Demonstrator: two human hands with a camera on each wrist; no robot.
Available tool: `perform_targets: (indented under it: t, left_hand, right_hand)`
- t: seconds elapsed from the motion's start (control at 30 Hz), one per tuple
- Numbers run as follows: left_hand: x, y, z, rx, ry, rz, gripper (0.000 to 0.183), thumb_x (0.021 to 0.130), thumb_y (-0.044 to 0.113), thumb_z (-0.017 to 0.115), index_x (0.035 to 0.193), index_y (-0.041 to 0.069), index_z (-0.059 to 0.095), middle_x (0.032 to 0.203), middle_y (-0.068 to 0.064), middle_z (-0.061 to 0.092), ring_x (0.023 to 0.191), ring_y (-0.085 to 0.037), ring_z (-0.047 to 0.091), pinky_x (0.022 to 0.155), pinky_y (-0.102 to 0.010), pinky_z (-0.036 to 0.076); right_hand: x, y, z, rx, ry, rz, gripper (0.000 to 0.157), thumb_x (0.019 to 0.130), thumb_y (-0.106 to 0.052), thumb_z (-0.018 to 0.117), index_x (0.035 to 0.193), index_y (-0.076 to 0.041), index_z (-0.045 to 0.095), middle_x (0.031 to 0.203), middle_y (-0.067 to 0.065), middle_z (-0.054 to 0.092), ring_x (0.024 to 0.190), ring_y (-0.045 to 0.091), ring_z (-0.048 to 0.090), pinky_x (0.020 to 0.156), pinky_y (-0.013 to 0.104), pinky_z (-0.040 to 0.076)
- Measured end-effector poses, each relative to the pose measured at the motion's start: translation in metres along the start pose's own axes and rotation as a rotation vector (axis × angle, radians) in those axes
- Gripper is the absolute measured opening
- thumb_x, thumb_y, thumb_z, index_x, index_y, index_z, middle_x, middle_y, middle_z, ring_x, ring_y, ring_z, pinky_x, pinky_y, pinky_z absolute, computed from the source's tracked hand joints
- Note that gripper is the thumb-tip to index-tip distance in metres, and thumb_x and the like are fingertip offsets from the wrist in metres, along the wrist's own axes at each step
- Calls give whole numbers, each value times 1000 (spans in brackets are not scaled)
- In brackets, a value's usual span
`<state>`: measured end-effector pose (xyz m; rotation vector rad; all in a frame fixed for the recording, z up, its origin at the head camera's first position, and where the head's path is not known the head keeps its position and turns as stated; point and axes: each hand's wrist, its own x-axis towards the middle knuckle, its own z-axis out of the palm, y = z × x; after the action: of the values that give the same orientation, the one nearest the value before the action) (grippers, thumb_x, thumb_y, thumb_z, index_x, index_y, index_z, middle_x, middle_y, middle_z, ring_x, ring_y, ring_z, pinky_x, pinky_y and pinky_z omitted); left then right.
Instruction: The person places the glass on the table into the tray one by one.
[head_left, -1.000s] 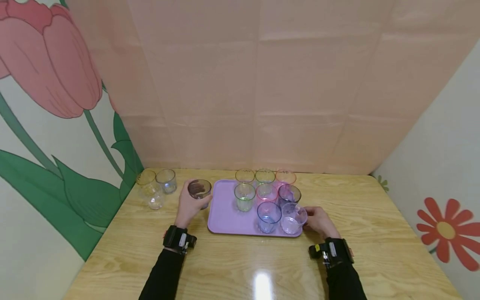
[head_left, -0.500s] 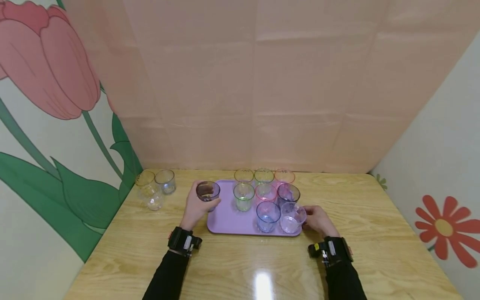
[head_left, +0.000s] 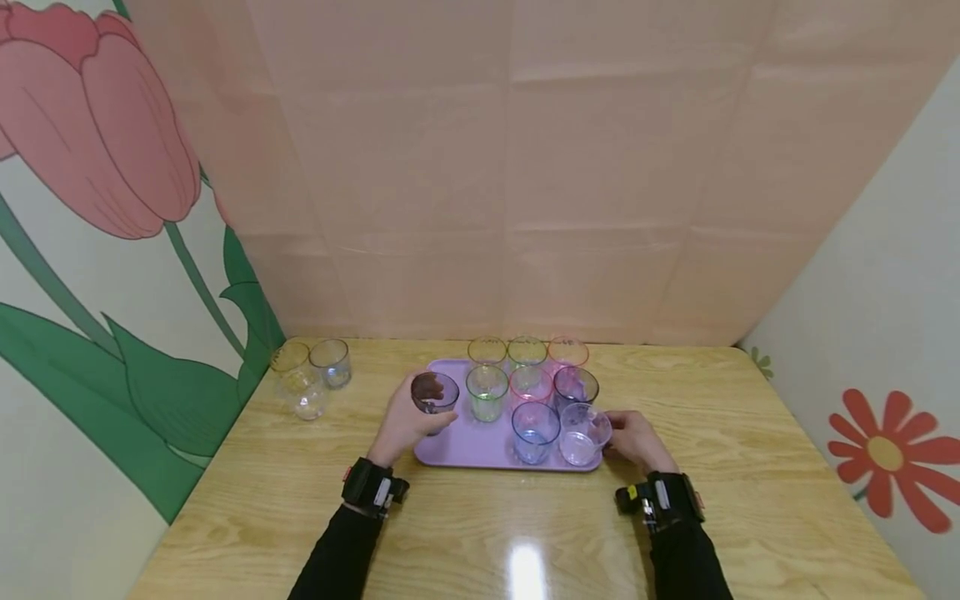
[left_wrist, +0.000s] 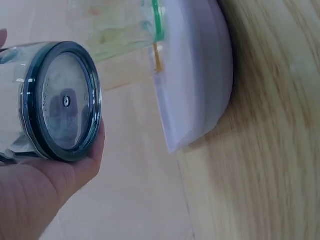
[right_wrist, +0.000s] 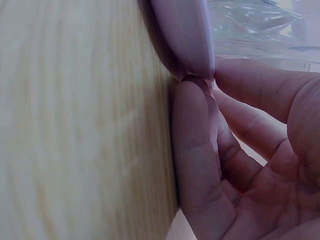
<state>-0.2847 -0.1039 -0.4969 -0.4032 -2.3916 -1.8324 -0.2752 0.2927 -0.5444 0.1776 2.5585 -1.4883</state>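
A dark-tinted glass (head_left: 441,403) is in my left hand (head_left: 399,432), which grips it around the side over the left part of the purple tray (head_left: 467,452). In the left wrist view, the round base of this glass (left_wrist: 65,102) shows, held up apart from the tray. My right hand (head_left: 639,440) pinches the tray's rim (right_wrist: 189,35) near its front right corner, thumb on one side and fingers on the other. Closest to that hand stands a clear glass (head_left: 581,450), with a blue glass (head_left: 534,446) beside it.
Further back on the tray stand a green glass (head_left: 487,404), a pink glass (head_left: 531,387), a dark purple glass (head_left: 576,392) and a back row of several glasses. At the table's (head_left: 420,533) left, a yellow-rimmed glass (head_left: 291,360), a clear glass (head_left: 307,404) and a dark-rimmed glass (head_left: 332,367) stand together.
My left hand has moved right with the dark glass, from beside the tray to over its left part. My right hand has stayed at the tray's corner.
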Motion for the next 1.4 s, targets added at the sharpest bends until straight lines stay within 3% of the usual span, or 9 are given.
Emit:
perform_targets:
  t: [0.27,0.37,0.53,0.67,0.77,0.93,1.13,1.4]
  left_hand:
    - [-1,2,9,38,-61,-19,73,67,15,90,126,5,48,113,-14,66,103,-26,65,85,-32,55]
    - [-1,3,11,30,-85,-1,74,69,16,89,127,5,45,116,-16,65,106,-30,65,84,-34,56]
    - [-1,3,11,142,-98,30,76,65,26,91,126,11,48,119,-11,60,108,-27,61,87,-37,53]
    - [-1,1,13,220,-143,54,77,64,30,92,126,9,51,124,-14,55,108,-22,56,89,-37,50]
    - [-1,2,15,258,-176,82,78,64,34,92,127,6,55,124,-17,58,107,-22,56,89,-38,49]
    - [-2,6,19,287,-242,85,77,63,40,92,126,7,60,118,-10,67,106,-21,61,93,-39,49]
    - [-6,1,24,280,-293,69,81,64,37,92,130,5,58,122,-14,65,111,-25,61,98,-44,48]
    - [-10,-2,34,419,-327,136,82,64,34,92,132,6,55,121,-13,60,111,-22,56,98,-42,48]
  right_hand:
    - [-1,1,0,-17,-13,3,30,94,-6,58,121,7,63,96,12,66,79,15,60,69,31,57]
    - [1,-1,-1,-14,-18,10,30,94,-7,58,121,6,63,97,12,66,80,16,60,69,30,57]
    - [2,-3,-2,-34,-15,6,30,94,-7,58,120,5,64,97,12,66,81,16,61,70,31,57]
    - [2,-2,-1,-23,-15,-9,29,93,-5,58,118,7,64,95,13,67,78,16,61,68,31,57]
    - [2,-1,0,-2,-8,-16,28,93,-4,58,118,8,64,94,12,67,76,15,61,67,31,57]
    - [2,-1,0,2,-1,-21,28,93,-4,58,118,8,64,95,12,67,77,14,61,68,31,57]
    - [1,-1,1,-44,-5,-8,29,93,-5,58,118,7,65,95,12,66,79,17,61,68,32,57]
    - [2,0,0,-6,0,13,30,95,-6,57,121,7,62,101,15,67,79,17,61,69,31,56]
